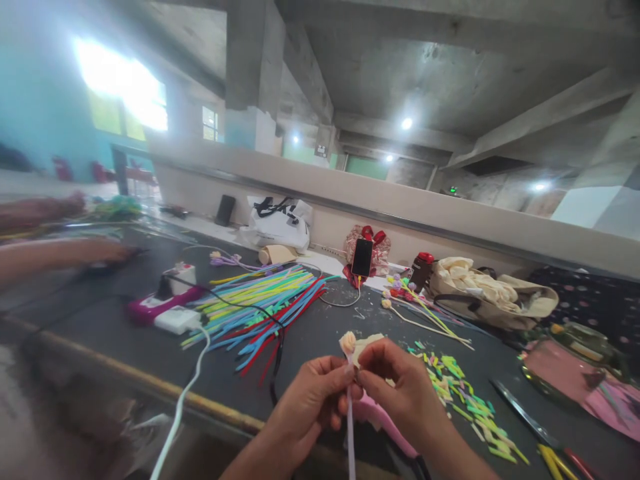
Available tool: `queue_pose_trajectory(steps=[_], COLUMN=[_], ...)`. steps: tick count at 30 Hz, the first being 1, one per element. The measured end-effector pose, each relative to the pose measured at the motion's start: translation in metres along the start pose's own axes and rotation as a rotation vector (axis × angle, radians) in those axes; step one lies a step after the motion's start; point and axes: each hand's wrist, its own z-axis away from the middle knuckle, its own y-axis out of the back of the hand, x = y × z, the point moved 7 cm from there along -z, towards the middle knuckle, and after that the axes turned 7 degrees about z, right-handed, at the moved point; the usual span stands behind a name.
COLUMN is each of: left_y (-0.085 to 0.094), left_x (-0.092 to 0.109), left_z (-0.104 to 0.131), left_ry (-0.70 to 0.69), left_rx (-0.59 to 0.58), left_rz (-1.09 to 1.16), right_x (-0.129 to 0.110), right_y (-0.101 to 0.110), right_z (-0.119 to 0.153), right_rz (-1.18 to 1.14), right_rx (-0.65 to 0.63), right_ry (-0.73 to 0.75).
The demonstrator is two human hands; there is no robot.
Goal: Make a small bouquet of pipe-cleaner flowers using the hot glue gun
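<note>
Just below its peach head, a pipe-cleaner flower [349,343] is gripped between the thumb and fingers of my left hand [317,393]. Its pale purple stem [351,433] hangs straight down below the fingers. My right hand [405,383] is closed in a pinch at the stem, touching my left fingertips; what lies inside that pinch is hidden. Under my hands lies a pink tool [383,417], perhaps a glue gun, mostly covered. A beige piece [369,348] shows behind my right fingers.
Long coloured pipe cleaners [265,307] lie left of centre, beside a purple-and-white power strip [165,307] with cords. Short cut pieces [465,400] and scissors [530,420] lie right. Finished flowers [400,293] and a phone [363,258] are behind. A co-worker's arms [65,257] reach in at left.
</note>
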Motion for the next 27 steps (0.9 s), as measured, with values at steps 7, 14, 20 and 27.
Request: queue_pose_trajectory(steps=[7, 14, 20, 27], left_y=[-0.001, 0.002, 0.003, -0.005], left_x=[-0.001, -0.009, -0.015, -0.009], left_z=[-0.001, 0.0, -0.002, 0.0], left_ry=[-0.022, 0.04, 0.08, 0.036], left_rx=[0.004, -0.014, -0.011, -0.072], left_rz=[0.029, 0.093, 0.163, 0.089], right_x=[0.009, 0.001, 0.004, 0.004], right_y=[-0.003, -0.013, 0.002, -0.022], right_z=[-0.001, -0.003, -0.002, 0.001], right_rz=[-0.201, -0.418, -0.119, -0.59], right_rx=[-0.048, -0.251, -0.011, -0.313], right_ry=[-0.052, -0.069, -0.02, -0.142])
